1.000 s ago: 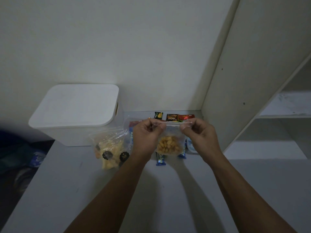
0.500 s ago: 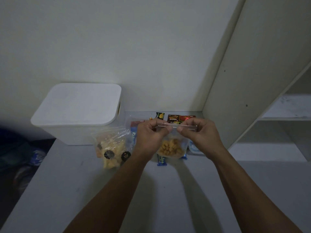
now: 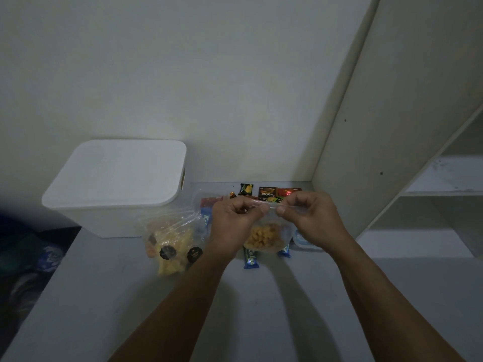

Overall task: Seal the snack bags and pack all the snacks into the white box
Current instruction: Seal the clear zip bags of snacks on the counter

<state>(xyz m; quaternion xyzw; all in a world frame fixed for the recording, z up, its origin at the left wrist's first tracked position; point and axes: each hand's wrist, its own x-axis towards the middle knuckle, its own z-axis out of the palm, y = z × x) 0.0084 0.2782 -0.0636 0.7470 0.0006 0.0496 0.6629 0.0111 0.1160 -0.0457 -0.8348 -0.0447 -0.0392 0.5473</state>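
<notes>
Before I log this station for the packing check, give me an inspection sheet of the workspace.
Surface: grey table, bare near the camera.
Job's things: white box, lid on; clear snack bag held up by its top strip; second clear bag lying by the box.
Clutter: small wrapped snacks along the wall.
Hands: left hand and right hand pinch the bag's top.
Cables: nothing seen.
Surroundings: wall, shelf unit at right.

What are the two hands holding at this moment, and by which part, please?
Both the left hand and right hand pinch the clear snack bag by its top zip edge.
</notes>
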